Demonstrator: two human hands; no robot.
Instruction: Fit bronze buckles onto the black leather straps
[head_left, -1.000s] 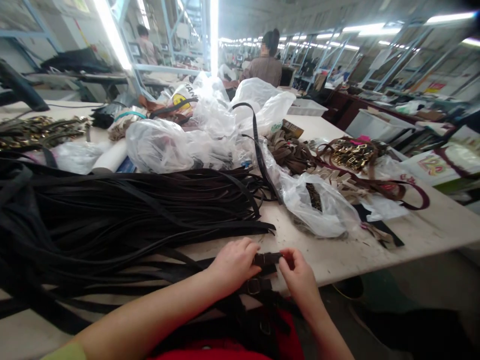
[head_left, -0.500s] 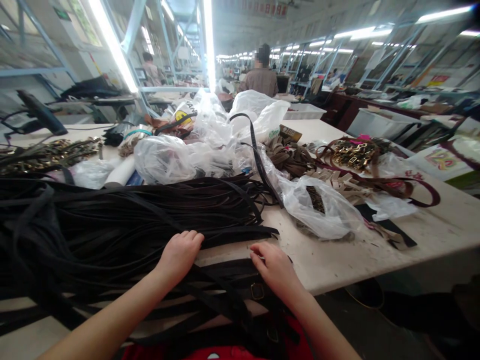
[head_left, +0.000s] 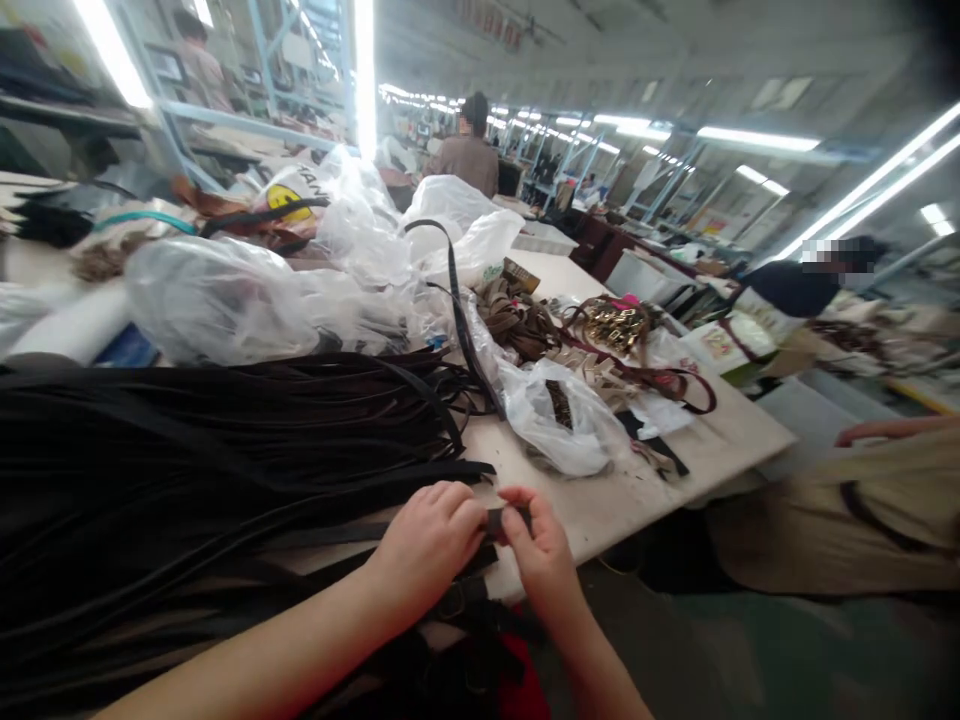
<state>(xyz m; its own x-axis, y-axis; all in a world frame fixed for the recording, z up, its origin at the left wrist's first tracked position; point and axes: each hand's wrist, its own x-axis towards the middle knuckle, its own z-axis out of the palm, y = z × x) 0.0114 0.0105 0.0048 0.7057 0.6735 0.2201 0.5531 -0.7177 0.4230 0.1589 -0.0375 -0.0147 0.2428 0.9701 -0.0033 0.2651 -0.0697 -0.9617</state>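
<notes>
Near the table's front edge my left hand [head_left: 435,535] is closed on a black strap [head_left: 496,522], its fingers wrapped over it. Thumb and fingers of my right hand [head_left: 538,545] pinch the same strap close to its end. The two hands are a short gap apart. To the left lies a wide pile of long black straps [head_left: 225,430], running sideways across the table. Below my hands more dark straps hang at the edge, one with a metal buckle [head_left: 452,600], partly hidden by my left wrist.
Behind the pile lie clear plastic bags [head_left: 217,300]. Brown straps [head_left: 517,315], gold metal buckles [head_left: 615,328] and a plastic bag with chain-like pieces [head_left: 562,415] cover the right of the table [head_left: 720,445]. People are at the back and at the right, one in tan clothing [head_left: 847,500] close by.
My view has turned to the right, bringing people on the right into sight. My hands have come closer together, and both now hold one black strap.
</notes>
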